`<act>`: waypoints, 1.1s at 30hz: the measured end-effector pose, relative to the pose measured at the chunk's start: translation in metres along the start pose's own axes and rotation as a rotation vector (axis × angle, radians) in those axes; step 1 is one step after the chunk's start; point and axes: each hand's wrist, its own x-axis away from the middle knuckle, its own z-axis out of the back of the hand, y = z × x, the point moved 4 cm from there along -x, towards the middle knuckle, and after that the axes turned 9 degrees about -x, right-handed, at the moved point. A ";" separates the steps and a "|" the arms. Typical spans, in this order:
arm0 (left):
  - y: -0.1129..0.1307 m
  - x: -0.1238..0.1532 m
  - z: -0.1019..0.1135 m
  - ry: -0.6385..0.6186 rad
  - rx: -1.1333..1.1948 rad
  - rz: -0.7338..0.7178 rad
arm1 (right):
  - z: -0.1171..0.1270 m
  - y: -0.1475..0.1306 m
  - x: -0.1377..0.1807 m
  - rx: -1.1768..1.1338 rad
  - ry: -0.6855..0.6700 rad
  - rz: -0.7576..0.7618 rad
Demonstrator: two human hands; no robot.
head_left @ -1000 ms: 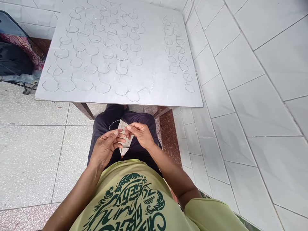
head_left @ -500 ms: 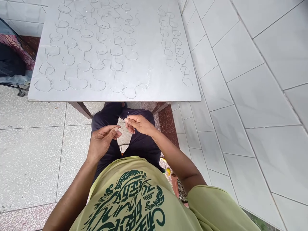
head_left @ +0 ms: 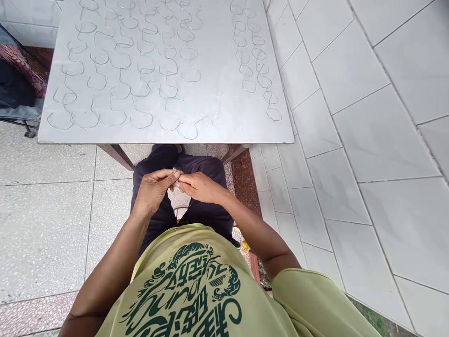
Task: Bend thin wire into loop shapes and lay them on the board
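Observation:
My left hand (head_left: 156, 188) and my right hand (head_left: 201, 186) meet above my lap, in front of the table's near edge. Both are closed in a pinch, fingertips touching. Between them is a thin wire (head_left: 190, 202), of which only a short pale strand shows below my right hand; the fingers hide the rest. Beyond the hands, many thin bent wires (head_left: 142, 119) lie in rows on the white tabletop (head_left: 224, 126), curved into loops and S-like shapes. Another group of looped wires (head_left: 273, 113) lies along the table's right side.
A white tiled wall (head_left: 336, 140) runs close along the right. At the far left stands a folding chair (head_left: 26, 112) with dark cloth on it. Table legs (head_left: 117, 155) flank my knees. Small yellow things (head_left: 245, 245) lie on the floor by my right side.
My hands have come together from slightly apart, so the fingertips now touch. The wire end that stuck up from my right hand no longer shows there; a strand hangs below it. The view shifted slightly.

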 end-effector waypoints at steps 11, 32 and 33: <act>0.002 0.012 0.006 0.235 0.116 0.083 | -0.020 -0.003 0.032 0.524 0.155 0.095; -0.005 0.029 0.011 0.168 0.001 0.056 | -0.033 0.017 0.033 0.282 0.320 0.047; -0.004 0.031 0.010 0.151 -0.022 0.046 | -0.032 0.018 0.034 0.241 0.356 0.021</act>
